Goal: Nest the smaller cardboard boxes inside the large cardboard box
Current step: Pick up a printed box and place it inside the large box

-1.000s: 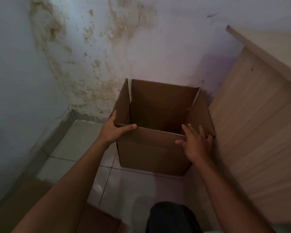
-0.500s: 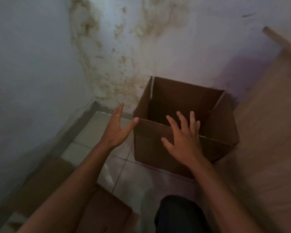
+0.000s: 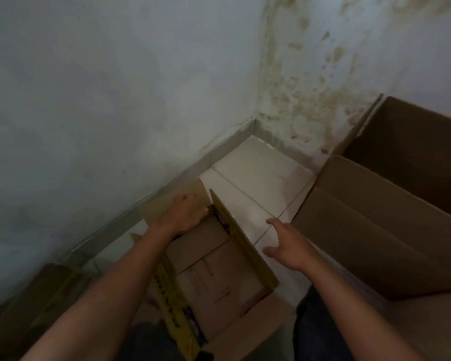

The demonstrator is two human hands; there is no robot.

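Note:
The large cardboard box (image 3: 370, 246) stands open on the floor at the right, its flaps up and its inside dark. A smaller cardboard box (image 3: 219, 280) lies open on the floor in front of me, with yellow printed flaps and flat cardboard inside. My left hand (image 3: 184, 214) is curled over the far left edge of this smaller box, gripping it. My right hand (image 3: 288, 246) hovers with fingers spread between the two boxes, touching neither.
The stained wall corner (image 3: 255, 121) closes off the back. White floor tiles (image 3: 255, 175) lie between the boxes. More flattened cardboard (image 3: 37, 303) rests along the left wall. My dark trouser leg (image 3: 315, 321) is at the bottom.
My view swung left, so the large box slid to the right edge. Both hands left the large box; my left hand took hold of the smaller box and my right hand came down beside it.

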